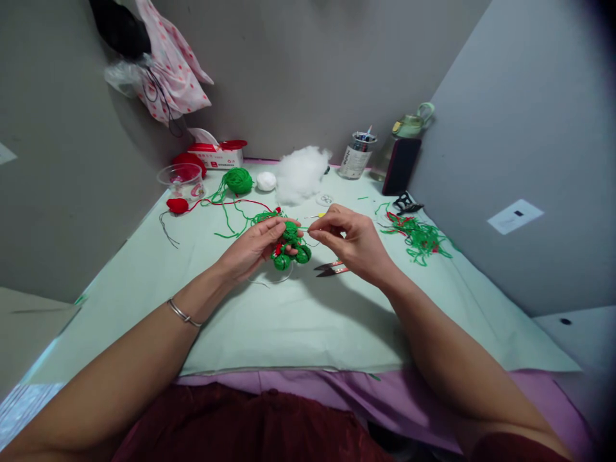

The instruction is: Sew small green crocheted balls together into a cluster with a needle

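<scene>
My left hand (262,244) is closed around a small green crocheted piece (290,232) with red bits and round green lobes hanging below it. To its right, my right hand (344,234) pinches a green yarn strand (304,229) that runs from the crocheted piece. Whether a needle is in that pinch is too small to tell. Below my right hand lie thread snips (331,268), their dark blades pointing left. A thin hook with a yellow handle (321,216) lies just behind my fingers, partly hidden. Loose green yarn (264,217) lies behind my left hand.
At the back stand a green yarn ball (239,181), white stuffing (302,174), a pen tin (356,156), a bottle (409,125) and a phone (402,167). A plastic cup (185,186) and red yarn (178,205) sit left. Tangled green scraps (423,239) lie right. Grey walls enclose the table.
</scene>
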{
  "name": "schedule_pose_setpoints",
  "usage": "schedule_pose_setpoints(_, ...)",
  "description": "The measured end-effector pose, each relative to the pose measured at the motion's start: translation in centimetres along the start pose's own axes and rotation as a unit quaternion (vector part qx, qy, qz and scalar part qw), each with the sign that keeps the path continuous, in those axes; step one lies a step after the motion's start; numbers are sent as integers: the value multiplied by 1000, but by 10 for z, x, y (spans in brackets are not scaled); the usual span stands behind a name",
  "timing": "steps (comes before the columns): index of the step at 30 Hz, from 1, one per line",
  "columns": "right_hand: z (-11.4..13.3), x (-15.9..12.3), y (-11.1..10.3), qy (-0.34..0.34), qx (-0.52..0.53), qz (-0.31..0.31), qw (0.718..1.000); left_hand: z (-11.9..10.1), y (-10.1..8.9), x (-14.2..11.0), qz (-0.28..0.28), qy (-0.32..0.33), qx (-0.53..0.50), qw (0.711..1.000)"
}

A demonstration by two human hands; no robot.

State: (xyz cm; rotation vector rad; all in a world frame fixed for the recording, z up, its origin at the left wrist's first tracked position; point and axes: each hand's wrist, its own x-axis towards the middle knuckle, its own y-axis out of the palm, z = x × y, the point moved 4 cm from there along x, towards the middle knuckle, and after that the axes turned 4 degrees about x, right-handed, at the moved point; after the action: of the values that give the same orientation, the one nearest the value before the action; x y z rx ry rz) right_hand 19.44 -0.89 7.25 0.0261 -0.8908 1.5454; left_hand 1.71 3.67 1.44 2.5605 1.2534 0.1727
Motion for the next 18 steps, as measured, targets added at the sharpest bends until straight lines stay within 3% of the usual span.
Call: schedule_pose_setpoints(18,3,-2,4,6,-19,18,1000,2,-2,0,-1,13,2,1000)
